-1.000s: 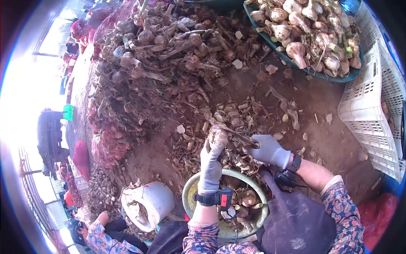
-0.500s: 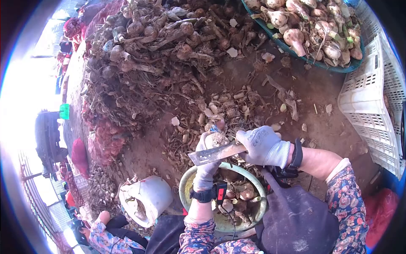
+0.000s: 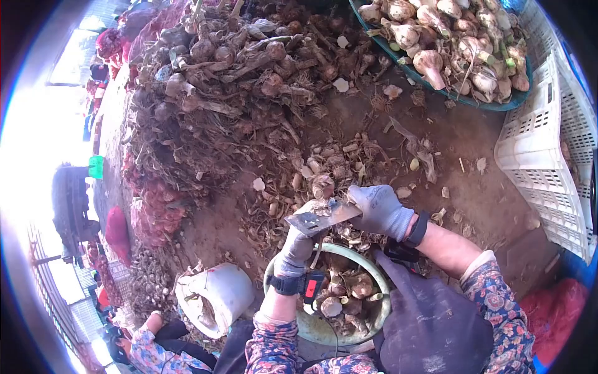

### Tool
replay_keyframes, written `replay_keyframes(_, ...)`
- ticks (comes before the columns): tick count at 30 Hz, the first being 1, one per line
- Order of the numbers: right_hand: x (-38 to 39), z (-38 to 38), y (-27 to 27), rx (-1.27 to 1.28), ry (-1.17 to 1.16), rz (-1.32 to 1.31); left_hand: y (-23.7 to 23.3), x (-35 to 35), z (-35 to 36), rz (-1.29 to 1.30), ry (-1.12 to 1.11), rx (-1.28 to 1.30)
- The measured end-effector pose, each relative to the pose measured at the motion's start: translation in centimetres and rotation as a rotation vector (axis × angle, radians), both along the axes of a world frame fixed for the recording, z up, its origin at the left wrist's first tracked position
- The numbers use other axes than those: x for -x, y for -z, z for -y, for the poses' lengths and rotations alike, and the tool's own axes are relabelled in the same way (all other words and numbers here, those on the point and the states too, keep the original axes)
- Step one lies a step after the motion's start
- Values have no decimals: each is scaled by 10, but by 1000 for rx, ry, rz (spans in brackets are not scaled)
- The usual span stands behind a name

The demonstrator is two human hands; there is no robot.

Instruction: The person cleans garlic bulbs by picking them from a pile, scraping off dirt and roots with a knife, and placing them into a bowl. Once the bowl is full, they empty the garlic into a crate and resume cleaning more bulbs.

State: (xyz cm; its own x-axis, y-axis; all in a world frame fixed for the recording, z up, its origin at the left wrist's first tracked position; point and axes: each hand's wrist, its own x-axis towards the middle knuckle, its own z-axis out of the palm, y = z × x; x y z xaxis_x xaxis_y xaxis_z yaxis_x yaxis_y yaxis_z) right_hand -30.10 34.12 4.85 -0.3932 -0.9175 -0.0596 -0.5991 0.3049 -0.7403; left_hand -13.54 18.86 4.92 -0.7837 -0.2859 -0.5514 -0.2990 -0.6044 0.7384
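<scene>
My left hand [image 3: 295,249], in a pale grey glove, is closed around a garlic bulb [image 3: 322,187] above the basin. Part of the bulb and several of the fingers are hidden by a broad flat knife [image 3: 321,219]. That knife is in my right hand [image 3: 381,212], also gloved, with fingers wrapped around its handle. Its blade points left and lies across the bulb, with scraps on the metal. Just below both hands, a light green basin [image 3: 385,318] holds garlic bulbs [image 3: 331,306] with cut stems.
A large heap of untrimmed garlic [image 3: 218,93] lies ahead on the left. Cut stems and roots [image 3: 336,159] litter the ground. A teal basket [image 3: 398,59] of garlic and white crates [image 3: 539,149] stand right. A white bucket [image 3: 227,290] and another person [image 3: 162,349] are at lower left.
The bulb has turned and sits farther beyond the blade. The knife has shifted slightly right and tilted its flat side up, and my right forearm has moved left.
</scene>
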Motion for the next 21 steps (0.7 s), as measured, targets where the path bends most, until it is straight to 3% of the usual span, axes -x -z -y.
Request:
replay_keyframes(2, 1, -1, -1, 4, 13, 0, -4, 2, 3, -67, 2, -134)
replay_keyframes(7, 0, -5, -9, -39, 22, 20, -15, 0, 12, -73, 352, 379)
replay_keyframes(9, 0, -8, -6, -52, 24, 20, -21, 5, 11, -26, 291, 222)
replay_keyframes(11, -5, -12, -1, -59, 25, 31, -27, 8, 7, 47, 70, -214)
replay_keyframes(12, -4, -12, -3, -54, 27, 31, -36, 16, 0, -166, 362, 667)
replay_keyframes(13, -2, -12, -6, -48, 32, 31, -33, 16, 5, -202, 476, 729)
replay_keyframes(14, 1, -18, -11, 1, 21, -12, -29, 11, 12, -236, 594, 782)
replay_keyframes(16, 48, -31, 19, -334, -143, -653, -58, -17, 17, -174, 546, 406)
replay_keyframes(18, 109, -76, 27, -236, 437, -594, -92, -35, 15, -36, 417, 170)
replay_keyframes(19, 113, -87, -1, -56, 793, -198, -110, -40, 11, 68, 348, 87)
replay_keyframes(20, 96, -90, -8, 35, 726, -196, -103, -38, 15, 305, 531, 285)
replay_keyframes(21, 96, -81, -20, 162, 653, -238, -111, -24, 12, 309, 679, 353)
